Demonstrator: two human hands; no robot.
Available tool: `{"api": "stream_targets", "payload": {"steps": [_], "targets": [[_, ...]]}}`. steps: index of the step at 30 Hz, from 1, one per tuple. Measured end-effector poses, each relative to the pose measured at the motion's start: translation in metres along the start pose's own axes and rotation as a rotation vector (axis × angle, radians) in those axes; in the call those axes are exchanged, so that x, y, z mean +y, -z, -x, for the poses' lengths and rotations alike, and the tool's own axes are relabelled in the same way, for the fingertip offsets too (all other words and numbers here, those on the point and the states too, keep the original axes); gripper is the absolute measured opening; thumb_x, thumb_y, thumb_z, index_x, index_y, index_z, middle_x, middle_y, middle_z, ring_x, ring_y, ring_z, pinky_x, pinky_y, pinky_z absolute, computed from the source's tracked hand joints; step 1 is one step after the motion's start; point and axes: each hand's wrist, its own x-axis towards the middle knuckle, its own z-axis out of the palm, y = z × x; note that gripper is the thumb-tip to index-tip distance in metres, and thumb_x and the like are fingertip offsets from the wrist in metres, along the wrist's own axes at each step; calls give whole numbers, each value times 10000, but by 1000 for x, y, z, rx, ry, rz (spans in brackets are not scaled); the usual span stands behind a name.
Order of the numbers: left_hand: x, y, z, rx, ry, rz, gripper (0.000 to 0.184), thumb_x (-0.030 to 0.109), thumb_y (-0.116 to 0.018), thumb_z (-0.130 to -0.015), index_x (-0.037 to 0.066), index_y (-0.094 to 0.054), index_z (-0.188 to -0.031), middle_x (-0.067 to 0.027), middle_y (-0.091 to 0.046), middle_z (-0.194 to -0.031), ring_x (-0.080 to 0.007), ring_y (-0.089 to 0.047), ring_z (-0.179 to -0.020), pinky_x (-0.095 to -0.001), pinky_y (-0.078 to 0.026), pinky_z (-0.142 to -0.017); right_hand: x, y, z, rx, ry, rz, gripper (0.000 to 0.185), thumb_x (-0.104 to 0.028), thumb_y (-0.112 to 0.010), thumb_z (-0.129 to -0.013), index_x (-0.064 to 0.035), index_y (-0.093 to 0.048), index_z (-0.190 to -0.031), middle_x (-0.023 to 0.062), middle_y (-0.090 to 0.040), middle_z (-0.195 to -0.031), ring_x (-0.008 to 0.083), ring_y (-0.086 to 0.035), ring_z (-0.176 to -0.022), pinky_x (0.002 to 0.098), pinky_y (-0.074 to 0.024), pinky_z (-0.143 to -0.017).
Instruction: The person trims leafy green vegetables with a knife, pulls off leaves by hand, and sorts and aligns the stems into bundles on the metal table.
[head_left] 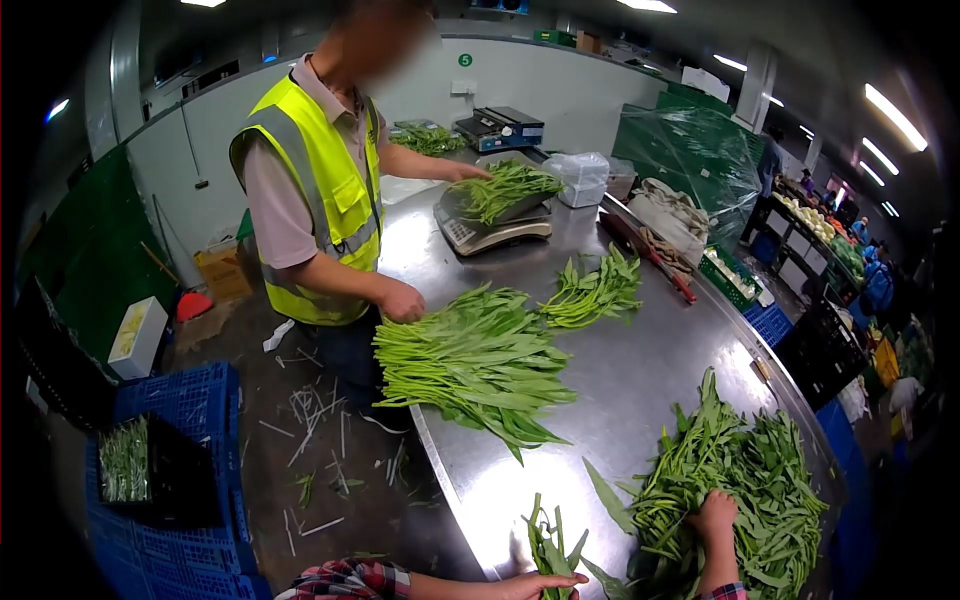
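Note:
Near the bottom edge, my left hand (545,585) is closed round a small bunch of leafy green stems (548,540), which points up over the steel table's edge. At the lower right, my right hand (714,512) reaches into a big loose pile of leafy greens (775,490); its fingers curl down among the leaves, and what they hold is hidden. A large spread of long-stemmed greens (470,360) lies across the middle of the steel table (610,400), with a smaller bunch (597,292) behind it.
A co-worker in a yellow vest (310,190) stands across the table, one hand at greens on a scale (470,235), the other by the large spread. Behind are clear plastic boxes (580,180) and a red-handled tool (655,260). Blue pallets (235,500) stand on the left floor.

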Motion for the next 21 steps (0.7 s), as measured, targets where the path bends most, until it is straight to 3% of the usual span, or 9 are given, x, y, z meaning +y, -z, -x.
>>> {"api": "stream_targets", "payload": {"steps": [21], "targets": [[-8,6,8,-74,17,44,155,165,-502,-869,58,-601,-921,-89,-655,-817,-213,-638,-763,-332,-501,-733,4,-20,-9,44,20,-28,787,-514,-793,-476,-41,-514,-1041,142,-569,-1058,295,-526,-1009,382,-438,-860]]}}
